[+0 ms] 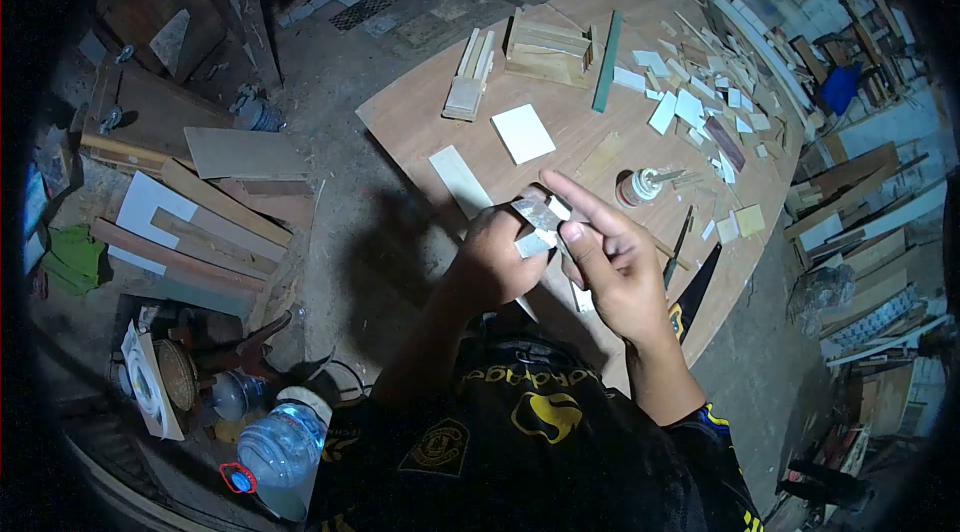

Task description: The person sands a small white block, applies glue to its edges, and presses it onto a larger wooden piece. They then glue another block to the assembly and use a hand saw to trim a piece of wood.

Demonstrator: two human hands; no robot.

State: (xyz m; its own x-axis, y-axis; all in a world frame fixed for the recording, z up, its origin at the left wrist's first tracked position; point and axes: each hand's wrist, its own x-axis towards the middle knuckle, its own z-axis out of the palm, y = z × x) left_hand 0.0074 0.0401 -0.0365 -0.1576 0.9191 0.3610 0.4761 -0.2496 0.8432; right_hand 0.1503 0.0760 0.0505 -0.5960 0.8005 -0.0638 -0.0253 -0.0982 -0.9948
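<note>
Close to my chest, over the table's near edge, both hands meet around some small flat pieces. My left hand (pixel 500 260) is closed on a greyish flat piece (pixel 537 214) and a short white strip (pixel 535 243). From the other side, my right hand (pixel 620 277) pinches at the same pieces between thumb and fingers, its index finger stretched along the top. I cannot tell whether the pieces are joined. Beyond the hands lie a square white board (pixel 523 134) and a long pale strip (pixel 460 180). A small white-topped bottle (pixel 638 188) stands past my right hand.
The wooden table (pixel 400 117) carries a slatted wooden piece (pixel 468 77), a wooden box-like piece (pixel 550 52), a green strip (pixel 607 62) and many offcuts (pixel 690 109). A saw (pixel 697 292) lies right of my hand. Boards (pixel 215 222) and a water jug (pixel 280 445) are at left.
</note>
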